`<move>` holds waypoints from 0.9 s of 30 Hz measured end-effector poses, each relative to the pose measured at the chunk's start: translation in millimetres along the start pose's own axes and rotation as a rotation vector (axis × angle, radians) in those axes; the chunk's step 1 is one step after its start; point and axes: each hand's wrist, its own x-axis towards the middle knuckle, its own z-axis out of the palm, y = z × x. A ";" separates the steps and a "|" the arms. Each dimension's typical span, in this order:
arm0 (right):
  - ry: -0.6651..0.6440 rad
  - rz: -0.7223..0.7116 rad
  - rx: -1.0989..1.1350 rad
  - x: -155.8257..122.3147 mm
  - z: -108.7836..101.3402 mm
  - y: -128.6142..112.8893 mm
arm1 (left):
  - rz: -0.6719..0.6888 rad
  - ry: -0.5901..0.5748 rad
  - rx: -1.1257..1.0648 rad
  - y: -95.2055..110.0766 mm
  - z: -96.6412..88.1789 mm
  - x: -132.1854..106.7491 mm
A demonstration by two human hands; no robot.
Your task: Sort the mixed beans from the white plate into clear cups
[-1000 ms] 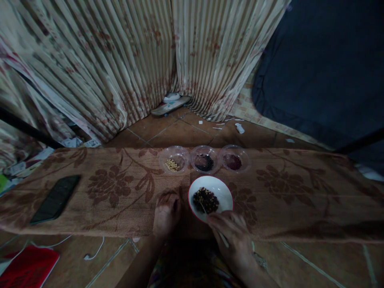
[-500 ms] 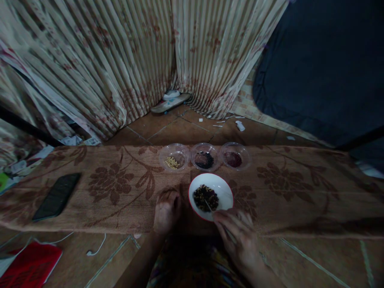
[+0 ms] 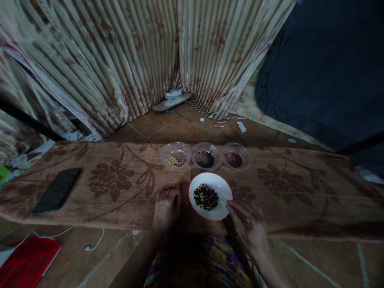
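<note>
A white bowl (image 3: 223,188) with a red rim holds a mix of dark and pale yellow beans (image 3: 205,197). My right hand (image 3: 250,226), at the bowl's right edge, grips thin metal tweezers (image 3: 222,198) whose tips point in over the bowl, just right of the beans. Left of the bowl, my left hand (image 3: 167,208) rests on the cloth in a loose fist, with nothing visible in it. Behind the bowl three clear plastic cups stand in a row: one with yellow beans (image 3: 173,161), one with black beans (image 3: 205,159), one with dark red beans (image 3: 234,160).
A brown flowered cloth (image 3: 285,204) covers the long, narrow table. At its left end lies a dark phone (image 3: 57,190). A skateboard (image 3: 172,102) and scraps of litter are on the tiled floor beyond, in front of striped curtains (image 3: 144,52). A red bag (image 3: 28,262) lies at lower left.
My right hand has moved right with the tweezers, and their tips have drawn out of the bean pile toward the bowl's right side. My left hand stays in place.
</note>
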 end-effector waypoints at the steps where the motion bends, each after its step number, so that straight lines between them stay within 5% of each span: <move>1: -0.004 0.000 -0.002 -0.7 1.6 0.8 | 0.001 0.001 0.001 -0.1 0.1 0.1; 18: 0.002 0.007 -0.019 0.7 7.3 5.4 | 0.006 0.028 0.011 -0.1 0.5 0.8; 27: -0.019 0.252 0.190 0.7 -9.6 -3.5 | -0.005 0.011 0.006 0.7 0.0 0.4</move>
